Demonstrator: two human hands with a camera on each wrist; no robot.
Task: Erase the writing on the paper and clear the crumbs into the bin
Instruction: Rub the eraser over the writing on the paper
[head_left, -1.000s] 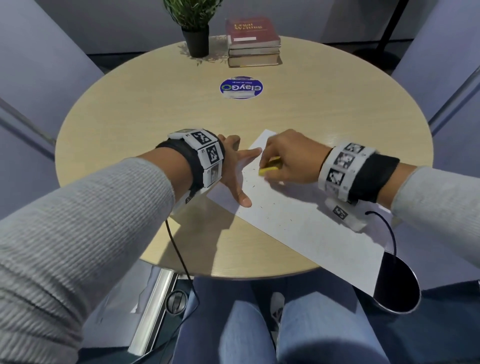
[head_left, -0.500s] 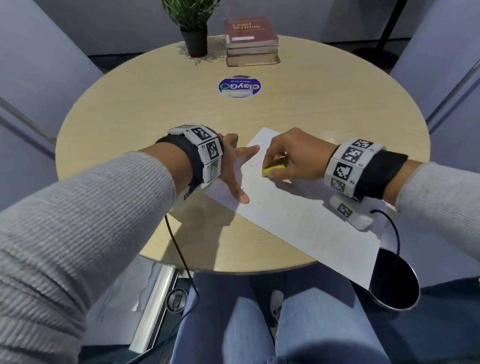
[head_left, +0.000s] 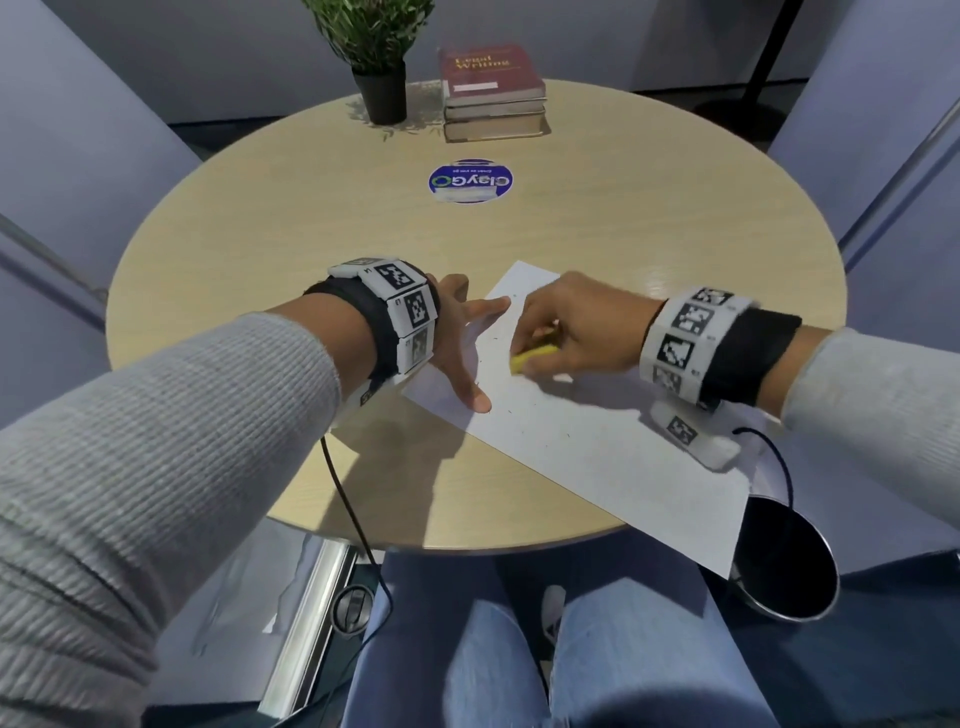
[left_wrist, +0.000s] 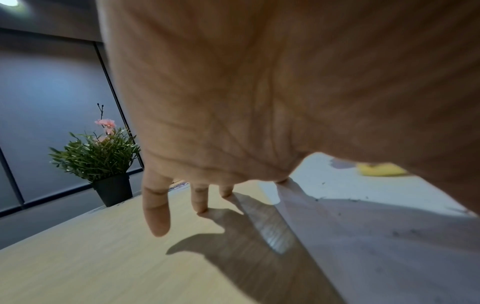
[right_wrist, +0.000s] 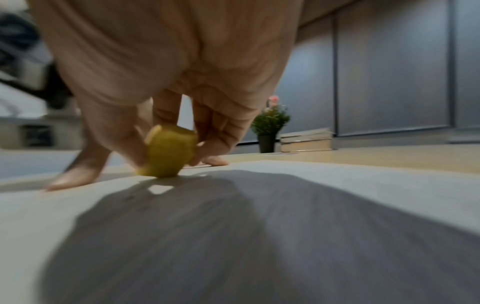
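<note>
A white sheet of paper (head_left: 597, 447) lies slantwise on the round wooden table (head_left: 623, 234), its near corner hanging over the edge above a dark round bin (head_left: 784, 566). My right hand (head_left: 566, 327) pinches a yellow eraser (head_left: 532, 358) and presses it on the paper's far end; the eraser (right_wrist: 168, 152) shows between thumb and fingers in the right wrist view. My left hand (head_left: 462, 348) lies flat with spread straight fingers on the paper's left edge, holding it down. Dark crumbs (head_left: 540, 421) are scattered on the sheet. The paper (left_wrist: 363, 205) and eraser (left_wrist: 379, 169) also show past my left palm.
A potted plant (head_left: 379, 62) and a stack of books (head_left: 491, 93) stand at the table's far side. A blue round sticker (head_left: 470, 182) sits mid-table. A cable (head_left: 353, 519) hangs from my left wrist over the near edge. My knees are under the table.
My right hand with the eraser has shifted slightly back and forth over the paper's far end. The left hand has stayed pressed on the sheet.
</note>
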